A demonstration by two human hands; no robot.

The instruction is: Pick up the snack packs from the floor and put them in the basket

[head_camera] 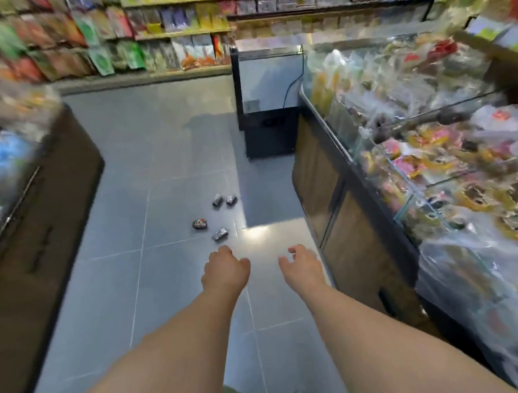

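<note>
Pack (220, 235) nearest, just beyond left hand (225, 269), long axis slanting toward upper right; right hand (302, 264) farther off. Both hands empty, fingers loosely curled.

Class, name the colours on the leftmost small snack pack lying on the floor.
The leftmost crinkled snack pack is dark, with a red-orange patch; head view.
</note>
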